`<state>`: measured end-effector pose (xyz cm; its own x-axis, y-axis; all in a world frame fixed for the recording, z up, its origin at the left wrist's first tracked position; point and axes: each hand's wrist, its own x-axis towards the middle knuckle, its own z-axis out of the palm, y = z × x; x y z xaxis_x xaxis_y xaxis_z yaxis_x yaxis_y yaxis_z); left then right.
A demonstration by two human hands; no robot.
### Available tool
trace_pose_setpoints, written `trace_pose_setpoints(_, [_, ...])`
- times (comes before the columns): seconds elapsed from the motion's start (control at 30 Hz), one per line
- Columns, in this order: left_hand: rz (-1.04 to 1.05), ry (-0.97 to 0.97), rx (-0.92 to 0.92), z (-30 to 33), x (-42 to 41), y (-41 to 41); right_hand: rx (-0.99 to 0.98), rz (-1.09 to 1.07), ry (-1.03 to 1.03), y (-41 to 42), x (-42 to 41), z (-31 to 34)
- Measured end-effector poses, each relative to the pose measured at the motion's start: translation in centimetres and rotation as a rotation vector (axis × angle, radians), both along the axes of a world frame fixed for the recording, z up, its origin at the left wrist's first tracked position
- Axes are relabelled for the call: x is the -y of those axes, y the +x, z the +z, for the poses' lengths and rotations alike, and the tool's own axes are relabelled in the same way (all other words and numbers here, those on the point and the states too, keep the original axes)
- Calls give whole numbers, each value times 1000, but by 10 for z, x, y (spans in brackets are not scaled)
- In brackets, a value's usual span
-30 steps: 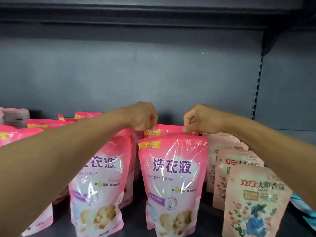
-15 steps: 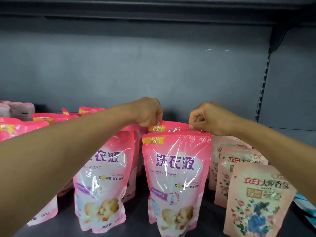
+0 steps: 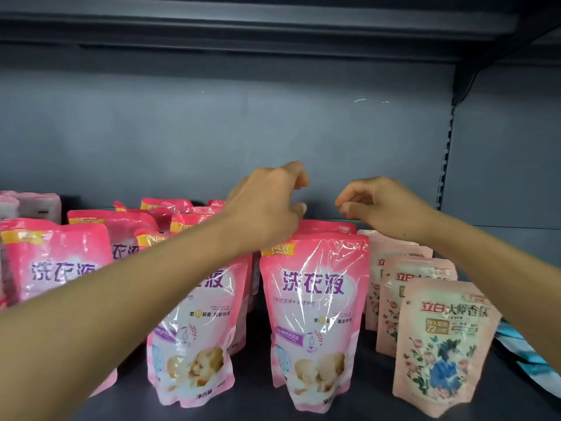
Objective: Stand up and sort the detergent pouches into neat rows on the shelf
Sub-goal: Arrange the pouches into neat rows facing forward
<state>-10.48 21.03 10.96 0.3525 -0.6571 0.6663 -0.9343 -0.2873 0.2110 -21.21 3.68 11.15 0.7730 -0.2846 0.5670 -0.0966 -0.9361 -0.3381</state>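
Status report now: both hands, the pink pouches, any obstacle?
Left hand and right hand loosely curled, no grip, above rear pink pouch. Front pink pouch upright. Floral pouches beside it, right. Nothing blocking.

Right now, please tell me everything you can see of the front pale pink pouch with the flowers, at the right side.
The front floral pouch is a pale pink stand-up bag that looks like matte plastic. It carries red and dark Chinese lettering, pink roses and a blue flower. It stands upright and sealed on the dark shelf, first in a row of like pouches, overlapping the one behind. No hand touches it.
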Motion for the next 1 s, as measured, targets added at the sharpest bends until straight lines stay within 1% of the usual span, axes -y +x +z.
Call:
trace_pose_setpoints(0.1, [-101, -185, -36, -26, -17, -30, 77, 29, 71, -9, -7, -6])
trace_pose_setpoints(0.17, [-148, -256, -103, -51, -25, -45, 82, 56, 91, -13, -13, -12])
trace_pose_setpoints(0.27, [-212, -329, -200, -104, -32, -62, 52, 77, 113, -16, -18, -22])
trace_pose_setpoints(0.37, [-229, -365, -325, -161, -24, -70, 67, 88, 156, -16, -22, -26])
trace_pose_setpoints(0.43, [-121, -408, -407, -193, -15, -74, 70, 112, 180, -17, -26, -28])
trace_pose_setpoints(0.47, [-43, -427, -414, -207, -9, -74, 63, 121, 182, -17, -27, -29])
trace_pose_setpoints(0.53, [34, -477, -403, -229, 3, -73, 47, 117, 172, -17, -28, -32])
trace_pose_setpoints(0.6, [40, -395, -556, -227, 11, -73, 51, 98, 174, -15, -29, -34])
trace_pose_setpoints(0.63, [1, -360, -645, -225, 14, -72, 59, 90, 189, -14, -29, -35])
trace_pose_setpoints(0.7, [-17, -425, -752, -226, 22, -64, 71, 75, 214, -13, -29, -37])
trace_pose_setpoints(0.83, [40, -348, -746, -224, 19, -65, 102, 54, 233, -11, -31, -42])
trace_pose_setpoints(1.0, [91, -259, -765, -222, 15, -60, 178, 31, 190, -6, -31, -47])
